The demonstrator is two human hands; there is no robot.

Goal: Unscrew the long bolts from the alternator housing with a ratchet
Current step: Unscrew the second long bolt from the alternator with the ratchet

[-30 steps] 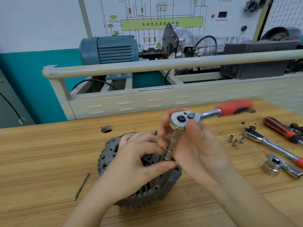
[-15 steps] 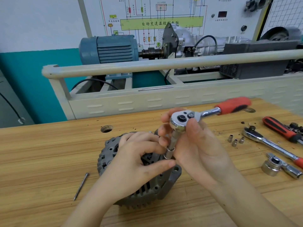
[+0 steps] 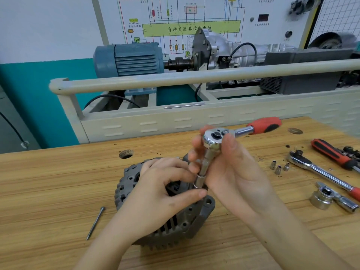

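Your alternator housing [image 3: 165, 217], a ribbed grey casting with cooling slots, sits low in the centre of the frame on the wooden bench [image 3: 48, 191]. One long bolt [image 3: 95, 223], thin and dark, already lies loose to its left, so at least one looks done; the socket [image 3: 199, 182] is seated at the housing's upper edge, and I judge that bolt unfinished. How many remain I cannot tell. Your left hand [image 3: 155, 193] lies on the housing, its thumb and forefinger pinching at the socket. Your right hand [image 3: 229, 172] curls around the chrome ratchet [image 3: 214, 139] head and extension; the red handle points up-right. Spare sockets [image 3: 279, 167] and two more ratchets [image 3: 319, 170] lie at right.
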